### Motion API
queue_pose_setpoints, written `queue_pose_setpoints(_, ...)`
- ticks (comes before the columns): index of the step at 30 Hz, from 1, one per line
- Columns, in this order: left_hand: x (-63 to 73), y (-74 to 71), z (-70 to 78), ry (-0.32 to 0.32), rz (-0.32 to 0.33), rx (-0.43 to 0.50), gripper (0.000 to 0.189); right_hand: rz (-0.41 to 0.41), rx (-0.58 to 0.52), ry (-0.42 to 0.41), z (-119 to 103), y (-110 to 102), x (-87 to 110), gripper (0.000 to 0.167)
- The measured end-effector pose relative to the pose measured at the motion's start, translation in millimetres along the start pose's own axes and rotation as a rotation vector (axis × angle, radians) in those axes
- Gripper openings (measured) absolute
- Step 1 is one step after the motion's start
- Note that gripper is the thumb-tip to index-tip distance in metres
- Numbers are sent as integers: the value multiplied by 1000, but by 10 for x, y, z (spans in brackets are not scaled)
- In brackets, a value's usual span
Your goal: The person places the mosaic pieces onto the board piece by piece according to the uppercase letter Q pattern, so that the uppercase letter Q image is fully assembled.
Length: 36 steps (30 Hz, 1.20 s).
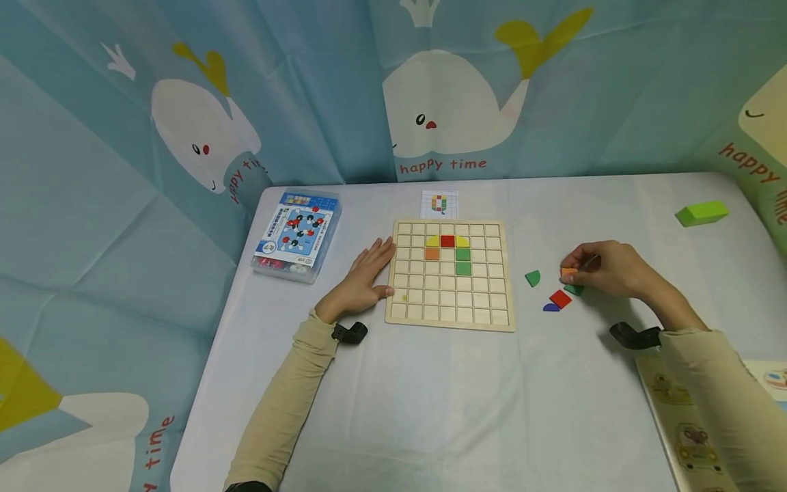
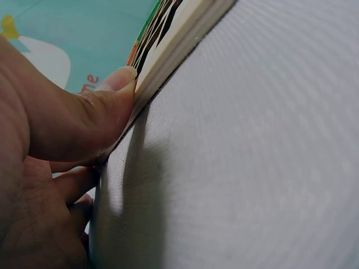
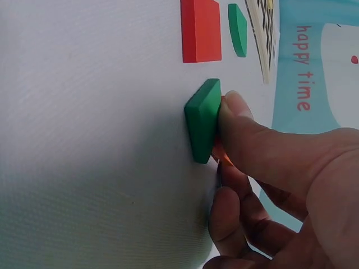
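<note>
Head view shows my right hand (image 1: 605, 268) pinching an orange piece (image 1: 569, 272), to the right of the grid board (image 1: 431, 298) on the white surface (image 1: 430, 410). One green piece (image 3: 203, 122) is just beside it and partly hides it in the right wrist view. Red square (image 1: 561, 298) and blue piece (image 1: 551, 307) lie near. My left hand (image 1: 361, 279), spread, touches the board's left edge. Farther away are a plastic box (image 1: 298, 236), a pattern card (image 1: 439, 205) and a green block (image 1: 702, 213).
</note>
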State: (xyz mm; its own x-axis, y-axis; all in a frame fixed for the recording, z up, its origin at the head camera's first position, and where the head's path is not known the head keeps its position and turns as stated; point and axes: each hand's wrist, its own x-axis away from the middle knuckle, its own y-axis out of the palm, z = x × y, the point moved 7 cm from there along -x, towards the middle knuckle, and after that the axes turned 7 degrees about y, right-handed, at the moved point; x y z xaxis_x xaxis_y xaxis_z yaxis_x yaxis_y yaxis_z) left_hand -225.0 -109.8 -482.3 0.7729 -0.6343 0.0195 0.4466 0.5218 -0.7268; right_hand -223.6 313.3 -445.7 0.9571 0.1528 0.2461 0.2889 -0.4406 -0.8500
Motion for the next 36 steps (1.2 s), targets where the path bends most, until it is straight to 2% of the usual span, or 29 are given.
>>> queue_pose_setpoints(7,-2,6,-5,8,7,1,89,-19,-5,6,16,8,0,27)
queue_pose_setpoints(12,8,19,-17,1,-2,8,90,4,-51,-4,-11,-13,13,25)
queue_pose_setpoints(16,8,24,-28,-2,-4,10,90,22,-81,-16,-60,-13,-10,29)
queue_pose_setpoints(21,0,15,-36,3,-3,-1,90,29,-78,-6,-124,-4,-62,22)
queue_pose_setpoints(26,-17,9,-29,8,-5,-5,90,98,-79,10,-183,-24,-60,19)
queue_pose_setpoints(31,-26,9,-16,9,-11,-1,90,146,-118,-34,-262,-19,-41,25)
queue_pose_setpoints(36,-9,19,-34,-3,-13,-6,90,105,-185,-111,-409,57,-64,32)
